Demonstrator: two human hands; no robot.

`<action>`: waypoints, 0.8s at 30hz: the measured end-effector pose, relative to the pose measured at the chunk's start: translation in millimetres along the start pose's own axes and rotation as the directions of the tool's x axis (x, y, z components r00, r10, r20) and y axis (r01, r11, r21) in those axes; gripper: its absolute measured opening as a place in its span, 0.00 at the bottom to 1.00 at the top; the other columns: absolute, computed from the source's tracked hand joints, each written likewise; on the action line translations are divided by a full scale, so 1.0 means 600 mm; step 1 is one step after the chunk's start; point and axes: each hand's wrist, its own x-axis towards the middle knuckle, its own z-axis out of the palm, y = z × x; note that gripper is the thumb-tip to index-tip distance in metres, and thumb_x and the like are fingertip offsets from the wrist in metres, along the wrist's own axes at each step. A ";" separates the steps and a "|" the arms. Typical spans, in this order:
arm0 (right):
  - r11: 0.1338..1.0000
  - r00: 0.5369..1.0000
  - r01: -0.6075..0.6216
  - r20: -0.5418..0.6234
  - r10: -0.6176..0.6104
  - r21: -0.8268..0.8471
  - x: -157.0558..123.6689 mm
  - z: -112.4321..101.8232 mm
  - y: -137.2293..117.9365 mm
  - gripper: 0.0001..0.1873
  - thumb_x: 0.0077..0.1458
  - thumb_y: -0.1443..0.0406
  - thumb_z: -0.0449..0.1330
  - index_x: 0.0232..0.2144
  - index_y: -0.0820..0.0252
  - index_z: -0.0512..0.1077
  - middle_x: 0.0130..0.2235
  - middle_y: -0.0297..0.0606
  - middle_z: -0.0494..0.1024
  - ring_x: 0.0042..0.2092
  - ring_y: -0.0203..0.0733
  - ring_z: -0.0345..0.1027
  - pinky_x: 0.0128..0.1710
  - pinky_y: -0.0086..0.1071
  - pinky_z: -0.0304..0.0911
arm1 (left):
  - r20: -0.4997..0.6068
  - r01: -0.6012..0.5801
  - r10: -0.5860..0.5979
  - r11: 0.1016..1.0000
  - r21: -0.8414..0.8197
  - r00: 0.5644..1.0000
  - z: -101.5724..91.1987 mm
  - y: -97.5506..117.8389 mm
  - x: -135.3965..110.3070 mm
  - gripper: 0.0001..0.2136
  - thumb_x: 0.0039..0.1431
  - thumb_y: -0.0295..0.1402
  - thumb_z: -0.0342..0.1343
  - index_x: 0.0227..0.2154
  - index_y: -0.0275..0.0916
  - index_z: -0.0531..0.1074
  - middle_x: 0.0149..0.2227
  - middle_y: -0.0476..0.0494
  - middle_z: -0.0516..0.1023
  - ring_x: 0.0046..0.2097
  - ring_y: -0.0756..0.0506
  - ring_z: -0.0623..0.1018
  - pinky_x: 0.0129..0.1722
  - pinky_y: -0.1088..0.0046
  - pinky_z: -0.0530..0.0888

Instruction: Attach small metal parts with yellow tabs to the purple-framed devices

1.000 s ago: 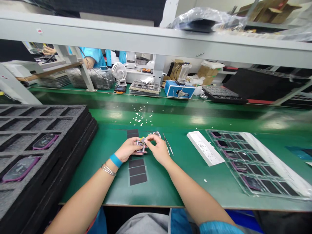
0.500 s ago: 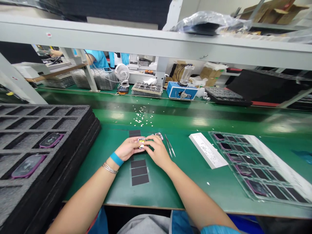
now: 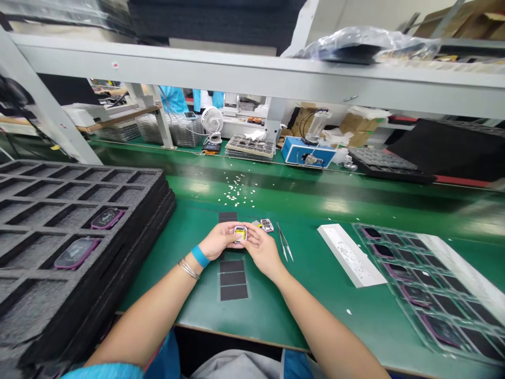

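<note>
Between my two hands is a small opened smartwatch case [image 3: 240, 235], its inside facing up with a yellow piece and a light rim showing. My left hand [image 3: 216, 241] grips it from the left, thumb at its lower edge. On the other side my right hand [image 3: 263, 252] pinches it with thumb and fingertips. Just beyond the right fingers lies a second opened watch part [image 3: 267, 225] on the bench. Metal tweezers [image 3: 284, 243] rest right of my right hand. Black rectangular sheets on clear film [image 3: 232, 279] lie beneath and in front of my hands.
On the left stand stacked foam trays [image 3: 130, 221] with two purple-rimmed watches. To the right are a white tray [image 3: 351, 255] of small white bits and a clear plastic tray [image 3: 414, 316] of watches and black sheets. White scraps [image 3: 236, 192] dot the bench. A shelf beam [image 3: 252, 76] crosses above.
My right fingers have moved from over the watch case to its right edge. A white bit seen at its lower edge no longer shows. The whole view has shifted left.
</note>
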 end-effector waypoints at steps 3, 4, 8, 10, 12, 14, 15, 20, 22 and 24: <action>1.000 1.000 -0.007 0.010 0.007 -0.012 0.007 -0.004 0.007 0.24 0.46 0.62 0.62 0.48 0.59 0.66 0.47 0.44 0.73 0.48 0.46 0.70 0.49 0.41 0.68 | 0.001 0.013 -0.013 1.000 0.016 1.000 -0.003 0.000 0.006 0.26 0.40 0.34 0.70 0.44 0.32 0.72 0.39 0.35 0.77 0.38 0.43 0.78 0.38 0.69 0.75; 1.000 1.000 -0.011 0.017 0.011 -0.016 0.010 -0.008 0.009 0.25 0.46 0.62 0.62 0.48 0.58 0.66 0.48 0.44 0.72 0.48 0.46 0.69 0.48 0.41 0.68 | -0.024 0.014 -0.014 1.000 0.016 1.000 -0.004 0.001 0.008 0.26 0.40 0.33 0.70 0.44 0.32 0.72 0.39 0.35 0.77 0.38 0.43 0.78 0.38 0.69 0.75; 1.000 0.998 0.000 -0.064 -0.001 -0.025 0.023 -0.036 0.018 0.25 0.46 0.58 0.63 0.47 0.57 0.66 0.50 0.47 0.70 0.50 0.49 0.67 0.52 0.44 0.64 | -0.142 -0.064 0.049 0.992 -0.106 0.989 -0.004 0.023 -0.007 0.22 0.44 0.30 0.68 0.44 0.34 0.72 0.43 0.35 0.75 0.40 0.43 0.77 0.42 0.66 0.73; 0.999 0.992 0.007 -0.127 -0.011 -0.036 0.030 -0.049 0.025 0.25 0.47 0.54 0.63 0.46 0.59 0.67 0.49 0.50 0.71 0.50 0.51 0.67 0.53 0.49 0.62 | -0.142 -0.140 0.121 0.982 -0.130 0.982 0.001 0.044 -0.037 0.22 0.48 0.31 0.65 0.47 0.35 0.71 0.45 0.36 0.74 0.43 0.42 0.76 0.45 0.65 0.72; 0.995 0.986 0.004 -0.167 -0.021 -0.098 0.037 -0.056 0.035 0.26 0.45 0.52 0.63 0.43 0.61 0.68 0.46 0.51 0.73 0.47 0.52 0.69 0.52 0.50 0.63 | -0.170 -0.254 0.260 0.966 0.057 0.951 0.010 0.062 -0.084 0.22 0.50 0.32 0.64 0.49 0.37 0.70 0.45 0.38 0.73 0.45 0.41 0.75 0.44 0.66 0.72; 0.983 0.986 0.009 -0.165 -0.040 -0.184 0.040 -0.058 0.043 0.26 0.45 0.51 0.63 0.41 0.62 0.70 0.44 0.50 0.74 0.45 0.50 0.70 0.50 0.49 0.65 | -0.242 -0.350 0.486 0.826 0.442 0.840 0.025 0.073 -0.142 0.22 0.49 0.32 0.64 0.49 0.41 0.71 0.43 0.40 0.72 0.45 0.41 0.73 0.41 0.68 0.73; 0.975 0.987 0.015 -0.152 -0.049 -0.220 0.040 -0.057 0.046 0.26 0.45 0.51 0.63 0.41 0.62 0.70 0.43 0.50 0.74 0.44 0.49 0.71 0.49 0.48 0.66 | -0.261 -0.346 0.614 0.690 0.636 0.745 0.032 0.076 -0.171 0.22 0.49 0.31 0.64 0.50 0.43 0.71 0.43 0.41 0.71 0.44 0.41 0.73 0.40 0.68 0.73; 0.950 0.990 0.027 -0.122 -0.068 -0.310 0.036 -0.055 0.049 0.24 0.46 0.51 0.60 0.40 0.62 0.71 0.41 0.47 0.76 0.43 0.47 0.71 0.46 0.43 0.68 | -0.095 -0.039 0.934 0.115 0.993 0.344 0.066 0.076 -0.287 0.20 0.52 0.28 0.62 0.48 0.45 0.69 0.39 0.44 0.70 0.41 0.43 0.72 0.42 0.65 0.71; 0.940 0.986 0.031 -0.144 -0.085 -0.340 0.036 -0.058 0.045 0.24 0.45 0.51 0.60 0.39 0.63 0.71 0.40 0.46 0.76 0.41 0.47 0.72 0.45 0.42 0.68 | -0.043 0.039 0.939 0.031 0.999 0.341 0.076 0.080 -0.318 0.18 0.53 0.28 0.61 0.47 0.44 0.69 0.38 0.44 0.71 0.40 0.43 0.72 0.41 0.66 0.71; 0.923 0.980 0.024 -0.174 -0.098 -0.384 0.038 -0.063 0.035 0.24 0.45 0.51 0.59 0.39 0.63 0.72 0.38 0.46 0.76 0.39 0.47 0.72 0.43 0.41 0.68 | -0.037 0.115 0.936 -0.004 0.993 0.351 0.078 0.088 -0.351 0.17 0.54 0.29 0.61 0.47 0.43 0.69 0.39 0.44 0.71 0.41 0.43 0.72 0.42 0.66 0.70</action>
